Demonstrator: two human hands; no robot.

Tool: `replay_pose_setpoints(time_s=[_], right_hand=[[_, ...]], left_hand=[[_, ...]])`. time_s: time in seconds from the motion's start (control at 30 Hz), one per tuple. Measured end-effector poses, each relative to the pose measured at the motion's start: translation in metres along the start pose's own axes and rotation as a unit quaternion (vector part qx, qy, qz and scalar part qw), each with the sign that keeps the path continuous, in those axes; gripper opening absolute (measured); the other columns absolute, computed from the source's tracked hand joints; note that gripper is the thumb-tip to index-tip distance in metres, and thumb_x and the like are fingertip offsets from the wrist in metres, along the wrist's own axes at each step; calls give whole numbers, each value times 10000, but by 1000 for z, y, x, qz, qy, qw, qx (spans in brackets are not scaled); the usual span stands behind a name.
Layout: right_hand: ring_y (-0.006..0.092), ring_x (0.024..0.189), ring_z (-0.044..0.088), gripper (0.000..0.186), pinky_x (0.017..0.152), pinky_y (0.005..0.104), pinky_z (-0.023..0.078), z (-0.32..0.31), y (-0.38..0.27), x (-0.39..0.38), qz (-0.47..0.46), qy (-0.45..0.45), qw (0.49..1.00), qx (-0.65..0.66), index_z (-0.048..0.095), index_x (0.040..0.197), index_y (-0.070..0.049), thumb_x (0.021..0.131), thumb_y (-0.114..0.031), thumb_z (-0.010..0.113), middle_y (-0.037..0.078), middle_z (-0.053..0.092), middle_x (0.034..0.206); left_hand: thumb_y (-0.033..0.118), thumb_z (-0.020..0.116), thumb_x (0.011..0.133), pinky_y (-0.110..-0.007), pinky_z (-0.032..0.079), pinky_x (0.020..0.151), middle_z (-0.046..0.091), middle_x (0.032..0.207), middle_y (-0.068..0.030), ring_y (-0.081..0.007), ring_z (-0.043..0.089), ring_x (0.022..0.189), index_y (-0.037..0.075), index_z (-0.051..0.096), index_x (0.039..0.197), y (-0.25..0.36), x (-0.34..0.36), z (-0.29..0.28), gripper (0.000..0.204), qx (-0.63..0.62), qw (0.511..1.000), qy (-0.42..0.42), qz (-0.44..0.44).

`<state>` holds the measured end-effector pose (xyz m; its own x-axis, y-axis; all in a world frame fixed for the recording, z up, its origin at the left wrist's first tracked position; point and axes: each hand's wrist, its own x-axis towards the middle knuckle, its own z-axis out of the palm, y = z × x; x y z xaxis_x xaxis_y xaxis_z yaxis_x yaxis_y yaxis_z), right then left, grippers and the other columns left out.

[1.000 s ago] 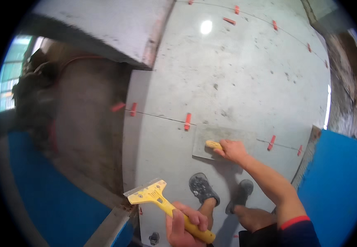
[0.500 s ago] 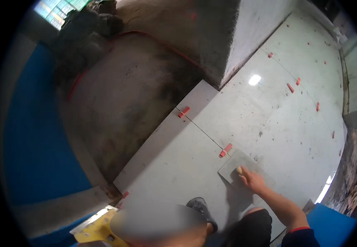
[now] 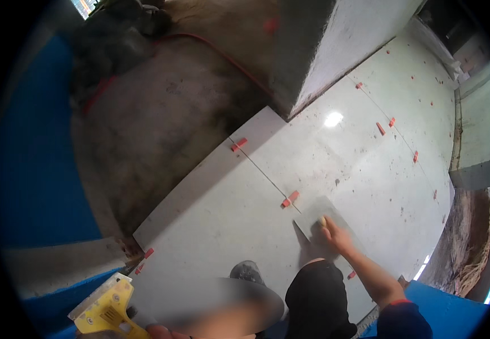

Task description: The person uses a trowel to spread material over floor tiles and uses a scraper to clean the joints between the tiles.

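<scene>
Right hand (image 3: 336, 237) wraps the trowel (image 3: 311, 211) at the joint (image 3: 263, 173), just beside a red clip (image 3: 290, 199); press evenly, miss the clip. Left hand (image 3: 163, 332), mostly cut off, holds the scraper (image 3: 105, 311); mind its blade.

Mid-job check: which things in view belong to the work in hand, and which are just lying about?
In the work:
yellow scraper, in the left hand
flat trowel, in the right hand
pale tiles
red clips along the seams

Apparently lying about:
loose red wedge, off the seams
red hose
dark heap
</scene>
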<state>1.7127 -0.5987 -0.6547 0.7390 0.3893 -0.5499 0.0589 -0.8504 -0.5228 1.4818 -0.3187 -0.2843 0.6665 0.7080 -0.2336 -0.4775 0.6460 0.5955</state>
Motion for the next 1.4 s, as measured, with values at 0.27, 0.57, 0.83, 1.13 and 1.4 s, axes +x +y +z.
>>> replay_pose_setpoints(time_s=[0.27,0.57,0.83,1.13,1.4], right_hand=[[470,937,645,472,810,526,507,-7,116,-96,13,-11,986,-169,547,1192,-32,959,-443,552,267,670,1022],[472,782,630,404,666,539,497,65,-151,117,-194,58,977,-60,483,1072,-62,990,-454,534,238,656,838],[459,1064,578,565,905,504,482,40,-3,-26,-65,-69,995,-26,357,1488,-142,984,-299,558,255,544,1207],[445,949,618,526,816,501,509,31,-9,-16,-121,34,989,-79,428,1475,-166,965,-197,553,237,595,1069],[468,815,621,483,697,535,505,81,-182,204,-218,139,965,-50,423,1470,-283,998,-273,519,268,613,949]], left_hand=[[384,381,1077,-289,456,609,478,796,-91,-203,496,611,-5,397,1230,0,-6,-5,418,18,999,34,30],[374,370,1083,-299,385,592,415,746,-52,-152,373,545,-10,426,1198,-12,-21,12,405,63,993,48,89],[372,399,1078,-315,359,557,430,738,-27,-134,364,523,15,433,1185,9,-18,-6,374,70,980,121,140],[393,388,1077,-310,377,574,433,752,-33,-132,368,535,25,421,1236,26,-29,-31,402,74,977,137,148],[384,379,1080,-316,390,598,441,785,-49,-143,386,558,16,412,1250,23,-30,-28,407,88,982,110,128]])
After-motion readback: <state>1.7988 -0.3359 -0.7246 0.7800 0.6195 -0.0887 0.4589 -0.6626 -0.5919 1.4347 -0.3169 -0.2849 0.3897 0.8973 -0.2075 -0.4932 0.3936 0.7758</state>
